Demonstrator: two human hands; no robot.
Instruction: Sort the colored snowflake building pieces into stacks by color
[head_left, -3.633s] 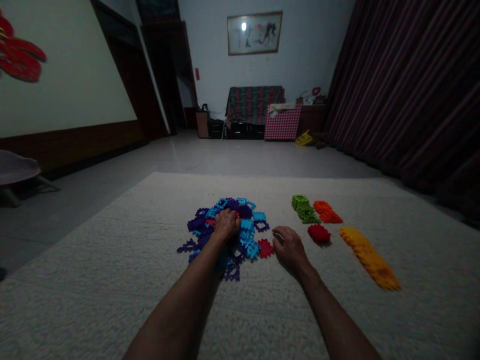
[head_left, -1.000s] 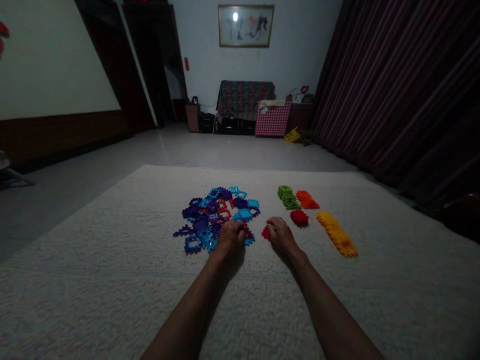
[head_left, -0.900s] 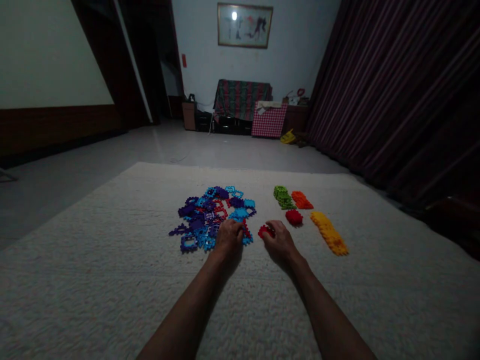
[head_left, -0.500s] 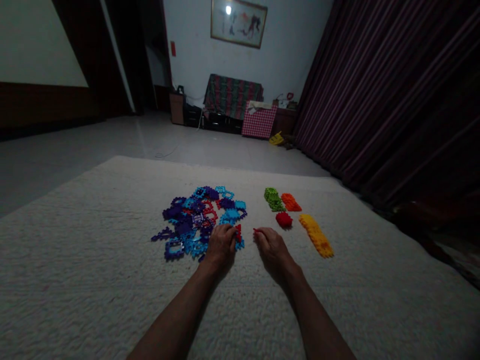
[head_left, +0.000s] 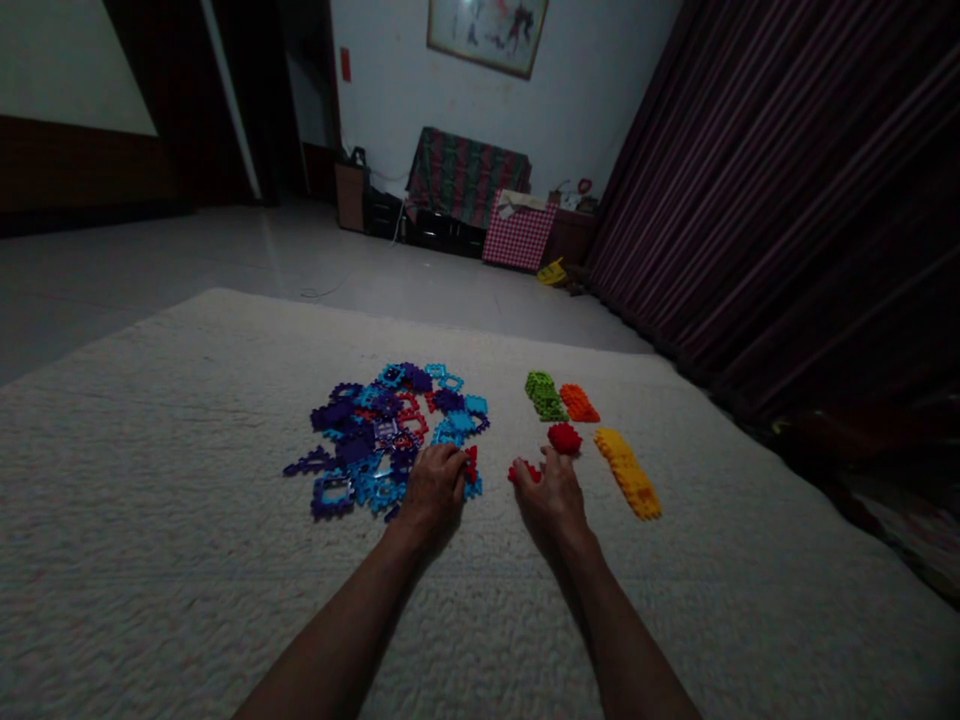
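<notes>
My left hand [head_left: 435, 485] is closed at the right edge of a pile of purple and blue notched plastic building pieces [head_left: 352, 440]. Red building pieces [head_left: 471, 465] stand on edge at its fingertips. To the right, my right hand [head_left: 553, 490] is low over the mat with thumb and fingers apart. A red building piece [head_left: 517, 472] lies flat by its thumb, partly covered. Just beyond its fingertips is a small red stack [head_left: 564, 438]; whether they touch it I cannot tell.
Green pieces [head_left: 545, 396], orange pieces [head_left: 579, 403] and a long row of yellow pieces [head_left: 628, 474] lie on the right. The pale quilted mat [head_left: 187, 500] covers the floor. Dark curtains [head_left: 712, 180] hang at the right; a cloth-covered cabinet [head_left: 469, 175] stands against the wall.
My right hand has turned and spread from its pinch, and the red piece now shows flat by the thumb. My left hand stays by the pile with its red pieces. The view has tilted slightly downward.
</notes>
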